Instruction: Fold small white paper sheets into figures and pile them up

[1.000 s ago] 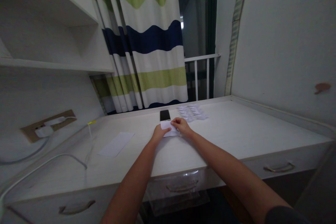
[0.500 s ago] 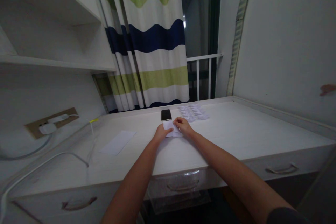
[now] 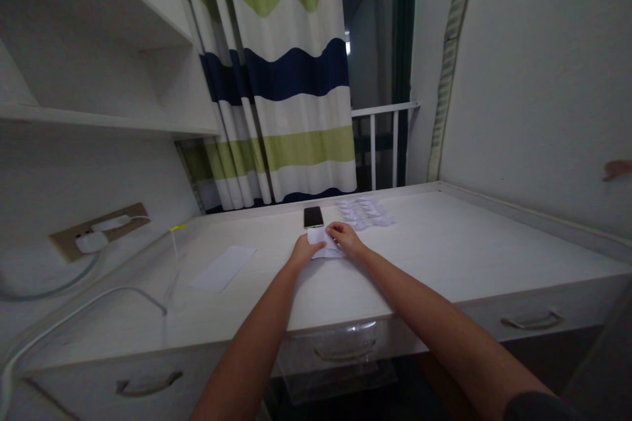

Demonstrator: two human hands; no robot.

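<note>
Between my hands is a small white sheet of paper (image 3: 316,235), held just above the desk, its lower part folded. My left hand (image 3: 305,250) grips its left side, thumb lying across the front. With fingertips pinched, my right hand (image 3: 344,237) holds the paper's upper right edge. Right behind the paper lies a dark phone (image 3: 313,216). Several folded white paper pieces (image 3: 365,212) lie in a group behind my right hand. Further left, a flat white sheet (image 3: 223,268) rests on the desk.
The white desk (image 3: 419,256) has drawers with metal handles (image 3: 532,321) along its front. At the left, a white charger (image 3: 91,241) sits in a wall socket, and a pale cable (image 3: 123,288) curves onto the desk. A striped curtain (image 3: 301,105) hangs behind.
Almost nothing differs. The whole view has shifted very slightly, and both hands keep their hold on the paper.
</note>
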